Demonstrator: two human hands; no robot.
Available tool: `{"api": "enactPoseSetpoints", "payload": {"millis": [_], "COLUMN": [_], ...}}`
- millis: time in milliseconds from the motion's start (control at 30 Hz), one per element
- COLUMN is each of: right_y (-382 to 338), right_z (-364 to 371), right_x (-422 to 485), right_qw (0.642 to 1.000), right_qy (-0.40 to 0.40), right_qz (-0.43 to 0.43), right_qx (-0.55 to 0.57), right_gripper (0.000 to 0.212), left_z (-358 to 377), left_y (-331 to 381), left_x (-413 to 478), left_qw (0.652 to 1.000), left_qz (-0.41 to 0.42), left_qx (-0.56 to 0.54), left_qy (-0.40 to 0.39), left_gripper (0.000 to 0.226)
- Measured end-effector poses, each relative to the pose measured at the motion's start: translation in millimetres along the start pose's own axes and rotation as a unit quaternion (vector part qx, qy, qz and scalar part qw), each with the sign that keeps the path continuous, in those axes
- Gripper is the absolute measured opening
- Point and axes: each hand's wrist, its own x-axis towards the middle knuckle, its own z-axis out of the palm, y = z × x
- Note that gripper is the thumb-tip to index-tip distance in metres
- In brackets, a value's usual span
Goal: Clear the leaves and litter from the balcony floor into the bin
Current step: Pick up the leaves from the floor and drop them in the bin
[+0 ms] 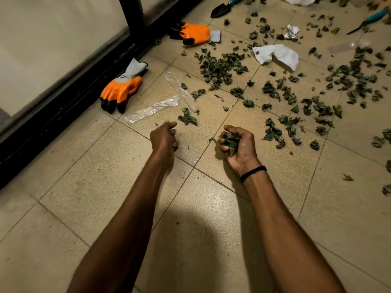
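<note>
Clutching leaves (pixel 231 142) in right hand (pixel 244 150) | left hand (pixel 164 139) fisted nearby

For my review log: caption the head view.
Right hand grips a fistful of leaves, left hand curled; more leaves, orange gloves and wrappers litter the tiles.

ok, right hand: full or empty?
Full. The right hand is curled round a clump of leaves, which shows dark green between the fingers and the palm.
</note>
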Motion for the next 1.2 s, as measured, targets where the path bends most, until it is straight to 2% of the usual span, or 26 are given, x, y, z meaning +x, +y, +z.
{"api": "enactPoseSetpoints", "payload": {"millis": [33,67,133,167,233,300,333,367,433,567,633,667,733,833,867,933,967,1000,1067,1133,1200], "right_y": [2.9,7.4,20.9,28.3,42.4,51.8,52.3,51.1,44.2,23.0,15.2,10.4,-0.6,-11.8,-14.7,-19.0,-20.5,-21.4,-22.8,-20.8,-17.1], "right_z": [1.2,1.7,-2.1,-3.4,-4.7,-7.4,-8.0,-10.0,-12.9,-14.6,-14.7,-15.5,-18.4,-24.0,-25.3,-27.2,-28.1,-29.5,-34.3,-37.6,-37.0], "right_x": [2.3,4.1,8.2,8.2,7.0,7.0,6.1,7.4,7.6,2.2,-2.3,-3.8,-6.2,-10.3,-13.0,-17.6,-19.0,-20.1,-19.7,-18.9,-20.1], "right_qw": [0.994,0.967,0.838,0.775,0.697,0.652,0.641,0.642,0.683,0.859,0.955,0.985,0.997,0.973,0.967,0.96,0.959,0.96,0.964,0.968,0.972], "right_qy": [0.031,0.064,0.112,0.107,0.081,0.076,0.078,0.082,0.078,0.103,0.1,0.083,0.038,-0.013,-0.025,-0.038,-0.04,-0.039,-0.036,-0.037,-0.035], "right_qz": [-0.03,-0.075,-0.202,-0.251,-0.301,-0.338,-0.351,-0.353,-0.334,-0.216,-0.113,-0.06,0.022,0.042,0.037,0.024,0.019,0.014,0.005,0.009,0.022], "right_qx": [-0.099,-0.235,-0.495,-0.57,-0.646,-0.675,-0.679,-0.675,-0.645,-0.453,-0.257,-0.137,0.065,0.225,0.25,0.276,0.279,0.276,0.263,0.247,0.23], "right_gripper": [0.008,0.008,0.016,0.018,0.02,0.016,0.012,0.01,0.01,0.016,0.012,0.009,0.011,0.01,0.008,0.004,0.005,0.006,0.009,0.01,0.017], "left_z": [-1.8,-2.0,1.5,5.9,17.4,26.6,29.5,30.9,33.0,35.3,32.2,30.3,24.7,13.7,10.8,8.3,6.6,3.0,-3.5,-11.1,-15.3], "left_y": [-1.2,-4.0,-10.9,-14.9,-21.8,-27.1,-28.4,-29.1,-28.5,-23.8,-23.9,-25.8,-28.1,-25.1,-20.1,-8.3,-3.4,1.2,4.7,5.0,3.5], "left_x": [4.5,8.6,16.8,19.6,22.2,23.6,25.3,28.9,34.1,36.9,40.4,42.6,42.6,33.2,27.0,12.0,5.1,-1.1,-8.6,-15.8,-23.6], "left_qw": [0.993,0.969,0.897,0.867,0.816,0.763,0.738,0.72,0.693,0.676,0.678,0.685,0.728,0.838,0.883,0.968,0.99,0.992,0.955,0.908,0.884], "left_qz": [0.068,0.145,0.258,0.279,0.288,0.314,0.33,0.341,0.356,0.381,0.387,0.393,0.398,0.351,0.311,0.173,0.086,0.001,-0.11,-0.153,-0.161], "left_qx": [0.095,0.195,0.352,0.407,0.497,0.563,0.587,0.604,0.625,0.63,0.624,0.613,0.558,0.417,0.348,0.162,0.061,-0.035,-0.196,-0.284,-0.304], "left_qy": [0.02,0.038,0.071,0.077,0.06,0.043,0.04,0.041,0.042,0.033,0.03,0.026,0.003,-0.035,-0.048,-0.079,-0.096,-0.123,-0.192,-0.268,-0.317], "left_gripper": [0.034,0.041,0.051,0.056,0.072,0.083,0.084,0.083,0.072,0.042,0.033,0.029,0.019,0.019,0.02,0.02,0.021,0.022,0.023,0.022,0.022]}}
